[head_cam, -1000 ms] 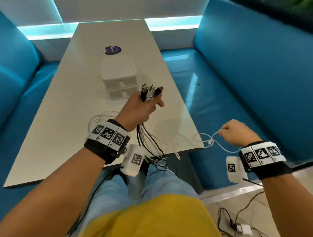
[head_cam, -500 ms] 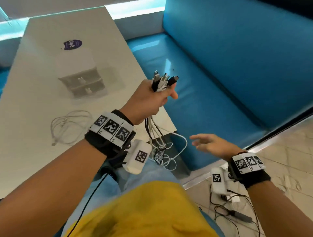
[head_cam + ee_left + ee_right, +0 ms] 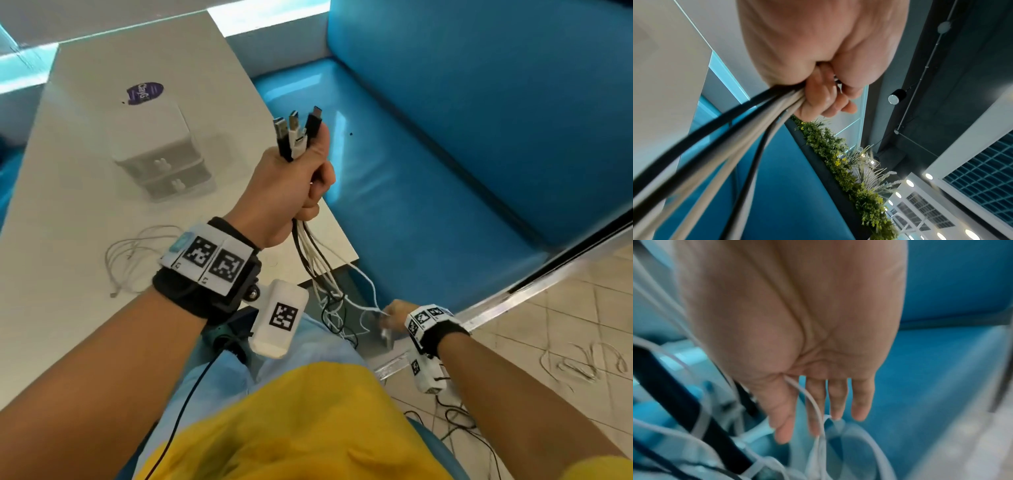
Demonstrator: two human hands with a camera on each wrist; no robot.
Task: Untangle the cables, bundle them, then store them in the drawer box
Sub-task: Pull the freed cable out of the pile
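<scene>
On the left of the table (image 3: 68,205) a loose white cable (image 3: 137,253) lies in slack loops, apart from the rest and not yet gathered. Behind it stands the white drawer box (image 3: 161,150), both drawers closed. If that cable stays where it is, the bundle will likely go into storage one cable short.

Further right, the left hand (image 3: 284,192) is raised above the table edge with its grip clamped round a bunch of black and white cables (image 3: 311,260), their plugs (image 3: 298,133) sticking up past the thumb. The strands hang from the fist into a tangle (image 3: 334,315) near the person's knees. A hard pull from below could probably drag single strands through the fist and leave the plug ends uneven, or tighten a knot in the tangle rather than free it.

Lowest and furthest right, the right hand (image 3: 394,313) reaches into the hanging strands. The right wrist view shows its fingers (image 3: 838,400) straight and spread, the grip apart, with one thin white strand (image 3: 813,404) running across them, held by nothing. That strand may well slip off, and the view is blurred, so which strand is caught cannot be told. Slack hanging below the table edge could also snag on the bench (image 3: 428,205) corner.
</scene>
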